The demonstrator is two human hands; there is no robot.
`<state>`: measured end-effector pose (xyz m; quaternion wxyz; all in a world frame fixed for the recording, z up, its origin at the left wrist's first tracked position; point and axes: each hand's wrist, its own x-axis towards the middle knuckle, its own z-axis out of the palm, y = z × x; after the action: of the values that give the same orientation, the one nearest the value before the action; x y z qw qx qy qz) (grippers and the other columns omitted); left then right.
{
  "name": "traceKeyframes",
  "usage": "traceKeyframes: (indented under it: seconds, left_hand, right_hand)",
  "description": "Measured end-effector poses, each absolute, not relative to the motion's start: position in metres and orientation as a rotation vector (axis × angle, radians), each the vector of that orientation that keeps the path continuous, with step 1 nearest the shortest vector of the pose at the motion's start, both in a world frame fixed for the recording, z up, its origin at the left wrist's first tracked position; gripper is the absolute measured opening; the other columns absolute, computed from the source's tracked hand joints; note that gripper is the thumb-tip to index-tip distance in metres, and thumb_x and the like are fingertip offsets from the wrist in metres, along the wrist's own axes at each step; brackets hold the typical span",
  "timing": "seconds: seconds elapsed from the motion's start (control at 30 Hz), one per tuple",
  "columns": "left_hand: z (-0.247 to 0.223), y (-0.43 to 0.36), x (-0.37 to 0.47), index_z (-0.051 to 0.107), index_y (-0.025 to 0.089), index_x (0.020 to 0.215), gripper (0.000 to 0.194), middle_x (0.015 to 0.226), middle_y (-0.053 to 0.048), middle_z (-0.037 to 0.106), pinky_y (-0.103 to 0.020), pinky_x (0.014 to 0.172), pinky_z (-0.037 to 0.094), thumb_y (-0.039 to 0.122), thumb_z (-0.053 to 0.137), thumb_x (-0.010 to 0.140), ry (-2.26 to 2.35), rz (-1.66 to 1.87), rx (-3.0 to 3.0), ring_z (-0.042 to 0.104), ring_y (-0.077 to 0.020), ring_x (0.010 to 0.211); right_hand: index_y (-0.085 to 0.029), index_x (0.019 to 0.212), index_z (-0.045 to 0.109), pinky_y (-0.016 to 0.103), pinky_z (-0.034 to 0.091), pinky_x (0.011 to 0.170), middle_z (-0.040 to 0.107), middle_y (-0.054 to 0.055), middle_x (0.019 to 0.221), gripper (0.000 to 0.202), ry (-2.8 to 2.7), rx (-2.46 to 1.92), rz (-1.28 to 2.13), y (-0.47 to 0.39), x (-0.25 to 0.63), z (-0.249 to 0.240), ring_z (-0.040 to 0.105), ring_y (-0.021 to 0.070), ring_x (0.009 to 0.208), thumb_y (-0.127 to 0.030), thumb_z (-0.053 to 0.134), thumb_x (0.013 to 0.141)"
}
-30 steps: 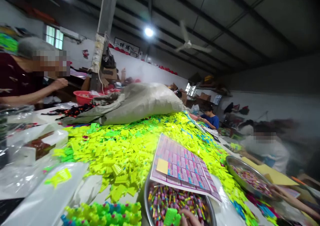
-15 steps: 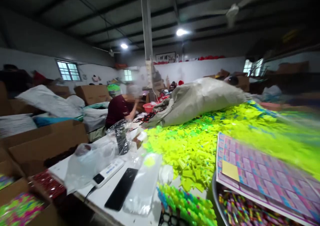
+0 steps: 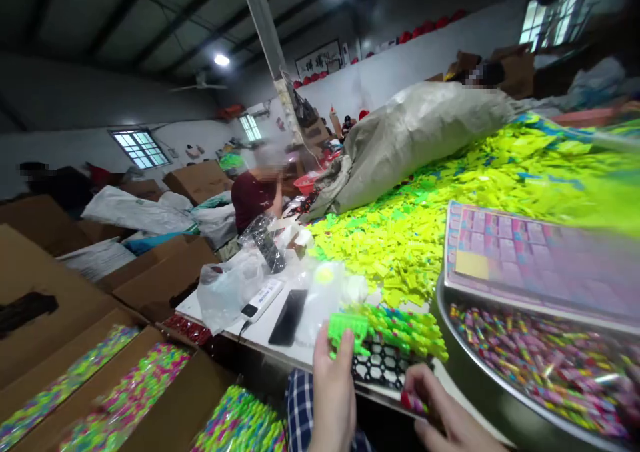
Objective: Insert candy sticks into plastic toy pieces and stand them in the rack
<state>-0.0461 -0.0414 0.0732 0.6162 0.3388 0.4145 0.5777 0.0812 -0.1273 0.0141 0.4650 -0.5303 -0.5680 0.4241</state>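
My left hand [image 3: 333, 385] pinches a bright green plastic piece [image 3: 349, 329] with knobbly edges between thumb and fingers. Over the table's front edge, my right hand [image 3: 443, 409] has its fingers curled round a small pink-red piece [image 3: 414, 403], partly hidden, its kind unclear. Between and behind the hands lies a black honeycomb mesh [image 3: 383, 364]. Rows of yellow-green plastic pieces [image 3: 413, 332] rest on its back part. To the right, a metal basin [image 3: 441, 299] holds many small colourful wrapped sticks [image 3: 520, 359]. A pink printed sheet [image 3: 520, 252] lies across its far side.
A phone [image 3: 289, 317], a white power bank [image 3: 263, 300] and plastic bags [image 3: 220, 295] lie at left. Behind spreads a heap of yellow-green pieces [image 3: 395, 252] under a large grey sack [image 3: 425, 132]. Open cartons [image 3: 165, 399] stand lower left. Another person [image 3: 253, 199] sits beyond.
Both my hands have come into view, the left with the green plastic piece and the right with the small pink-red piece. The view has tilted and turned downward, showing more cartons and basin.
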Motion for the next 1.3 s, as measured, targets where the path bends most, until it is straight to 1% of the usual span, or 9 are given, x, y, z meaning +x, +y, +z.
traceKeyframes:
  seconds: [0.13,0.27,0.47,0.67,0.77,0.9,1.0,1.17,1.3]
  left_hand:
    - [0.090,-0.036,-0.049,0.055,0.018,0.102,0.039,0.093,-0.005,0.066,-0.028,0.079,0.048,0.029,0.068,0.067,0.896,1.277,0.922,0.063,-0.0169,0.086]
    - [0.096,-0.039,-0.042,0.056,0.019,0.091,0.031,0.073,0.000,0.065,-0.022,0.060,0.049,0.030,0.069,0.065,0.928,1.257,0.961,0.061,-0.0106,0.058]
    - [0.111,-0.049,-0.043,0.057,0.018,0.085,0.030,0.061,0.003,0.061,-0.015,0.047,0.042,0.031,0.070,0.062,0.971,1.253,1.064,0.053,-0.0058,0.045]
    - [0.104,-0.059,-0.059,0.059,0.019,0.096,0.036,0.064,0.001,0.062,-0.016,0.047,0.042,0.034,0.069,0.064,1.020,1.083,1.130,0.051,-0.0055,0.046]
    - [0.106,-0.063,-0.061,0.062,0.019,0.094,0.031,0.068,0.000,0.064,-0.019,0.054,0.044,0.031,0.068,0.066,1.041,1.080,1.181,0.054,-0.0083,0.053]
    - [0.120,-0.066,-0.060,0.070,0.019,0.083,0.016,0.088,-0.005,0.065,-0.028,0.078,0.046,0.025,0.065,0.069,1.032,1.118,1.530,0.059,-0.0174,0.081]
    - [0.127,-0.070,-0.060,0.072,0.023,0.084,0.018,0.104,-0.007,0.061,-0.034,0.086,0.043,0.019,0.060,0.071,1.030,1.095,1.751,0.056,-0.0220,0.092]
    - [0.124,-0.075,-0.060,0.071,0.031,0.084,0.033,0.128,-0.003,0.045,-0.041,0.095,0.037,0.008,0.055,0.069,0.962,1.031,2.000,0.046,-0.0269,0.111]
    - [0.115,-0.078,-0.057,0.071,0.035,0.083,0.039,0.131,-0.001,0.043,-0.046,0.101,0.026,0.003,0.054,0.066,0.995,1.048,2.114,0.035,-0.0293,0.121]
  right_hand:
    - [-0.021,0.094,0.051,0.025,0.042,0.075,0.055,0.003,0.088,0.017,-1.241,-1.217,1.069,-0.125,0.099,0.042,0.051,0.0154,0.083,-0.033,0.046,0.084]
    - [-0.020,0.094,0.057,0.025,0.043,0.066,0.059,0.004,0.089,0.028,-1.065,-1.205,1.082,-0.114,0.108,0.072,0.055,0.0166,0.079,-0.042,0.059,0.076]
    - [-0.019,0.090,0.061,0.023,0.042,0.055,0.065,0.005,0.087,0.030,-0.965,-1.170,1.063,-0.102,0.117,0.102,0.058,0.0158,0.071,-0.038,0.069,0.068]
    - [-0.018,0.087,0.062,0.026,0.046,0.066,0.068,0.005,0.085,0.029,-0.982,-1.055,1.198,-0.099,0.107,0.101,0.062,0.0175,0.076,-0.035,0.072,0.065]
    - [-0.018,0.087,0.064,0.027,0.047,0.066,0.067,0.004,0.082,0.030,-0.965,-1.020,1.211,-0.098,0.101,0.102,0.062,0.0159,0.071,-0.038,0.071,0.066]
    - [-0.017,0.083,0.065,0.025,0.044,0.058,0.063,0.001,0.065,0.029,-0.890,-1.010,1.245,-0.098,0.101,0.101,0.056,0.0123,0.058,-0.042,0.069,0.068]
    - [-0.015,0.092,0.066,0.024,0.041,0.049,0.059,0.000,0.056,0.037,-0.830,-0.919,1.359,-0.099,0.103,0.098,0.051,0.0108,0.048,-0.041,0.071,0.066]
    - [-0.019,0.102,0.065,0.025,0.046,0.054,0.066,0.007,0.083,0.043,-0.681,-0.901,1.246,-0.100,0.101,0.099,0.058,0.0137,0.062,-0.040,0.071,0.065]
    - [-0.023,0.099,0.067,0.027,0.050,0.067,0.066,0.006,0.092,0.042,-0.747,-0.963,1.220,-0.104,0.092,0.102,0.060,0.0186,0.080,-0.034,0.076,0.059]
